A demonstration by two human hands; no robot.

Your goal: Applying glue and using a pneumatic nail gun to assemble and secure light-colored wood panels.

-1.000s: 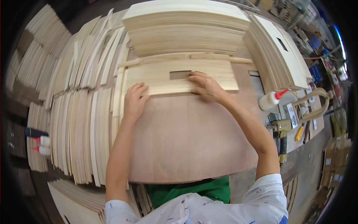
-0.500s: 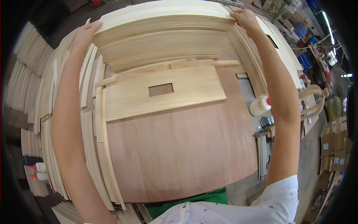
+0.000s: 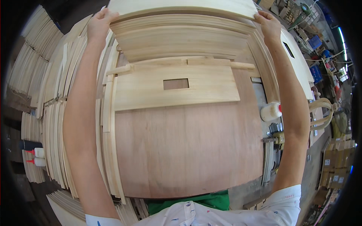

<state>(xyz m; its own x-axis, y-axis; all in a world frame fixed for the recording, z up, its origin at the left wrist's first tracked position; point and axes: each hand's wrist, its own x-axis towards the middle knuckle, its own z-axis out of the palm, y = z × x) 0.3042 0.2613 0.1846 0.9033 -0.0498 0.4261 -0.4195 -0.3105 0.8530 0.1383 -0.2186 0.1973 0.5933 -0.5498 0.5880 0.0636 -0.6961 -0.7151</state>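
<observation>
Both my arms reach to the far side, to a tall stack of pale wooden boards (image 3: 184,41). At the left end of the top wooden board (image 3: 184,5), my left hand (image 3: 100,23) is closed on its edge. My right hand (image 3: 268,23) grips the same board's right end, fingers curled over the corner. A thin dark line runs between this board and the stack; whether it is fully lifted I cannot tell. Nearer to me lies a flat wooden panel (image 3: 139,92) with a rectangular cutout, a wooden strip (image 3: 158,67) along its far edge. Both rest on a reddish-brown plywood worktop (image 3: 188,150).
Long wooden strips (image 3: 107,150) line the worktop's left side, with more stacked slats (image 3: 56,143) beyond. Red-tipped glue bottles (image 3: 39,152) lie far left. A white bottle with a red cap (image 3: 270,112) and a metal clamp (image 3: 278,138) are beside my right forearm. Cardboard boxes (image 3: 335,162) stand far right.
The view has shifted, so the worktop sits further right and slightly higher. Both hands keep hold of the board, and the dark line under its near edge is more distinct.
</observation>
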